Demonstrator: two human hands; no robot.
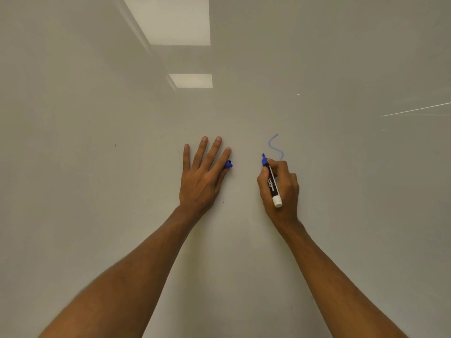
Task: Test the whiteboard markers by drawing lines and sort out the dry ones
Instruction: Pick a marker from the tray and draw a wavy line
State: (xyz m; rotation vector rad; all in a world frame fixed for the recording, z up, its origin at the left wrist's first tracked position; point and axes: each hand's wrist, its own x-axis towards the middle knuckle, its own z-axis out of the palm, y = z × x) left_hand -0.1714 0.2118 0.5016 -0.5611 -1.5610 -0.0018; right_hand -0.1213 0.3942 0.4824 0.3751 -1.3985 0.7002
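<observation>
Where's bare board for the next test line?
Bare: board left of the left hand, and right of the right hand. Crowded: the gap between the blue cap and the marker, and around the blue squiggle.

**Office or classroom, seen at the board**

A glossy whiteboard (pixel 97 167) fills the whole view, which points to an office, a meeting room or a classroom; which of these cannot be told. Its sheen reflects flat rectangular ceiling lights, a large panel (pixel 175 20) and a small panel (pixel 190 80) below it. A marker (pixel 272 184) printed "WHITEBOARD" and a blue line (pixel 275 147) on the board fit such a room.
</observation>
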